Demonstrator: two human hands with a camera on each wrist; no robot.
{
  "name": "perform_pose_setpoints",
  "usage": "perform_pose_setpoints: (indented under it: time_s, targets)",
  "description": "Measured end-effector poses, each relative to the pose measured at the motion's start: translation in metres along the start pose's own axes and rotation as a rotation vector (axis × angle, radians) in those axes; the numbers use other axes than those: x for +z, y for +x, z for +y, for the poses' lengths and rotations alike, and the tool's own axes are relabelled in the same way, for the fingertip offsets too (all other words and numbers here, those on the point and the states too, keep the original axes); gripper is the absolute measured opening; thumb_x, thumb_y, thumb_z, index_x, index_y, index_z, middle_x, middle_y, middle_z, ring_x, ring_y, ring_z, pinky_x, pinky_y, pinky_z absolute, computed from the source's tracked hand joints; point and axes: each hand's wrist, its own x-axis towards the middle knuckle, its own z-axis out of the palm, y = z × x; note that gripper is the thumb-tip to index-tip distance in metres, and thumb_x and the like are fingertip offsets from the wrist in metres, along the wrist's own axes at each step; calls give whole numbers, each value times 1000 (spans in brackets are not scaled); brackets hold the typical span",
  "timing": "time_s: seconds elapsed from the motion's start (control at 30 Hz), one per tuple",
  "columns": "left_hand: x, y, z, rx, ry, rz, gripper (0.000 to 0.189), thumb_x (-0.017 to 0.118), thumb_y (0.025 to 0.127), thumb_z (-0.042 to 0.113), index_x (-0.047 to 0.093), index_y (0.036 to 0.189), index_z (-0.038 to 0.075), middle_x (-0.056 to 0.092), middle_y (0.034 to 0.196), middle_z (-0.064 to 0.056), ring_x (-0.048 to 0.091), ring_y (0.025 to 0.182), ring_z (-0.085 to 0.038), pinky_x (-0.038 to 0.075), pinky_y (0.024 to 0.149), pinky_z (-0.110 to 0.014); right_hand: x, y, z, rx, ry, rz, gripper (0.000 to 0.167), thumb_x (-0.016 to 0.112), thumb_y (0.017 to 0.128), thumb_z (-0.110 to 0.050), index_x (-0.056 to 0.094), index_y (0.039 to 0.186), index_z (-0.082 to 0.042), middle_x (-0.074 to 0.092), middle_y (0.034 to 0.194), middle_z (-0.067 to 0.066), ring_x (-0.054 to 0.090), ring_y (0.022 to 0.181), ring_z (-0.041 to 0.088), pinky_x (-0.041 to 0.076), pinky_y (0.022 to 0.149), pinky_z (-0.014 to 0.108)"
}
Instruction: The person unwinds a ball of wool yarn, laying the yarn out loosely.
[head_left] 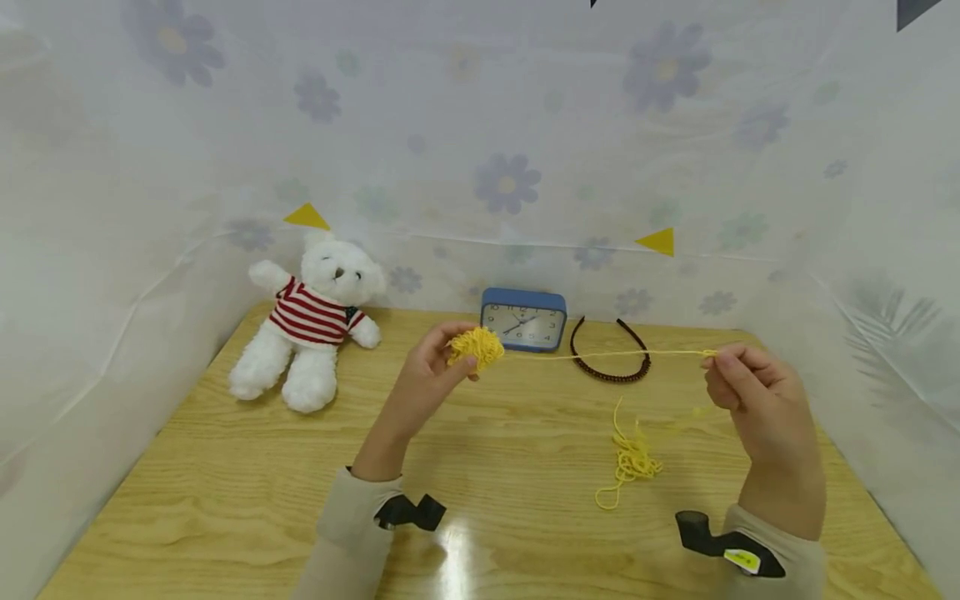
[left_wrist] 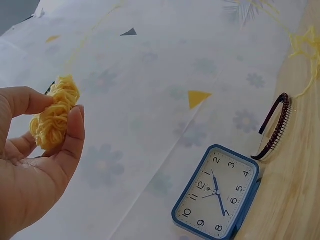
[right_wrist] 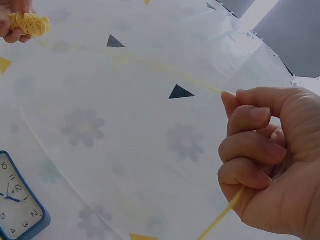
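A bundle of yellow yarn is pinched between the thumb and fingers of my left hand, raised above the table. From it a single yarn strand runs nearly level to my right hand, which pinches it between thumb and forefinger. In the right wrist view, the other fingers of that hand curl inward, and a yarn tail leaves below them. Below and left of the right hand, a loose tangle of yellow yarn lies on the table.
A blue alarm clock stands at the back of the wooden table. Beside it lies a dark beaded headband. A white teddy bear in a striped shirt sits at the back left. Flower-printed cloth surrounds the table.
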Motion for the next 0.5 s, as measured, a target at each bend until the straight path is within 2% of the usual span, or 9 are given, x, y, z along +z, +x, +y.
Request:
perform_pose_setpoints:
  time_s: [0.17,0.33,0.4,0.5]
  targets:
    - [-2,0,1,-1,11,76,37,51,94,-4,44,130,-5,48,121,-19,55,95,-16,52,73,-24,-6,-2,-9,-23,200,228,35,24,98,13,58,90,21,53,71,13,24,54,15,15,50,23]
    - [-2,1,2,1,-5,134,36,51,94,-5,44,129,-7,48,120,-17,54,94,-16,51,72,-23,-11,-3,-15,-48,312,477,32,32,98,10,57,83,20,58,76,21,31,51,16,17,48,22]
    - [-2,2,3,-1,-11,149,36,51,94,-5,44,129,-7,47,121,-16,53,94,-16,51,71,-23,-14,-3,-16,-44,310,575,30,35,98,9,57,80,19,57,72,20,34,49,16,15,47,22]
    - [-2,2,4,2,-4,164,37,51,94,-3,44,130,-7,47,121,-14,53,93,-15,51,71,-24,-20,-3,-20,-30,352,673,30,37,98,9,55,77,20,52,62,18,34,45,16,11,46,21]
